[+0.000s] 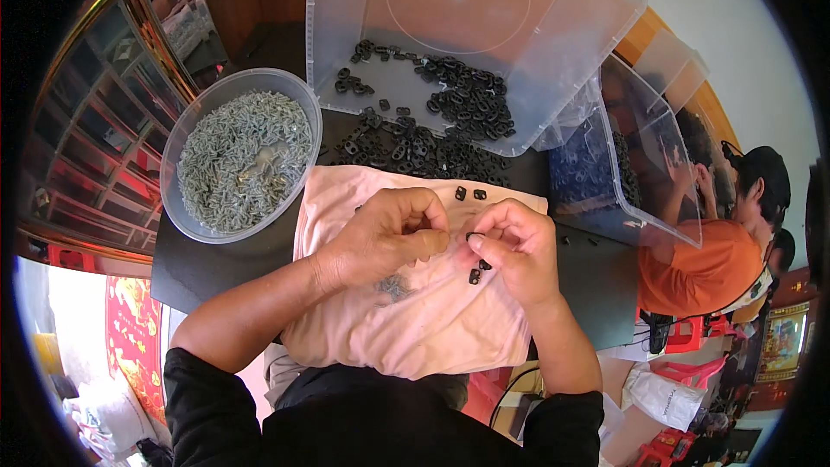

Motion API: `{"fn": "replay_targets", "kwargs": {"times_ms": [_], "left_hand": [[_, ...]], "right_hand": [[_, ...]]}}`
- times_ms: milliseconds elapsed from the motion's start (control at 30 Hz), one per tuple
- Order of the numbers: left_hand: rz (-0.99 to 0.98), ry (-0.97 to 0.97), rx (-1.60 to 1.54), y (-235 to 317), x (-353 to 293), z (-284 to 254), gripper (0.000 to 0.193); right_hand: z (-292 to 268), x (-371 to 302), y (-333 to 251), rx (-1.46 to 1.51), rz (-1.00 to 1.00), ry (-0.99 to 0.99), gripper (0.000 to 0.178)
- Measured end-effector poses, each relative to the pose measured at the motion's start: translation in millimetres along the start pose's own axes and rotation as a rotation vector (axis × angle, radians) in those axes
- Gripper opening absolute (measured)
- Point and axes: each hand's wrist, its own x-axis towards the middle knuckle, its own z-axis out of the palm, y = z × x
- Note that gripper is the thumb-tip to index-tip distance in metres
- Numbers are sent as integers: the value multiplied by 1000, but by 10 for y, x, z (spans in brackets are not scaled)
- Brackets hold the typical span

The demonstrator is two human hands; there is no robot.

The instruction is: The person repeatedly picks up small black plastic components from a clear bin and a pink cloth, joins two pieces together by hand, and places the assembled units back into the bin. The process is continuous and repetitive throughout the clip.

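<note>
My left hand (393, 233) is closed in a pinch above a pale pink cloth (346, 207); whatever its fingertips hold, if anything, is hidden. Close beside it, my right hand (523, 251) grips a small black plastic piece (472, 237) between thumb and index finger. Just below the right fingers lie loose black two-hole pieces (475, 277) on the cloth, and two more (469, 195) rest near its far edge. A patch of small grey bits (395, 287) shows on the cloth under my left wrist.
At left stands a round clear tub (170, 195) full of grey screws. A large clear bin (562, 60) lies beyond the cloth, with many black pieces (471, 95) in it and in front of it. Another clear bin (635, 207) is at right, near a person in orange (705, 268).
</note>
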Motion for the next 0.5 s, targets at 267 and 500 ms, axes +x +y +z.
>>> {"fn": "replay_targets", "kwargs": {"times_ms": [267, 500], "left_hand": [[-8, -4, -7, -24, -5, 25, 9], [14, -31, 8, -36, 0, 46, 6]], "right_hand": [[27, -7, -93, 70, 125, 26, 6], [53, -49, -15, 146, 141, 54, 7]]}}
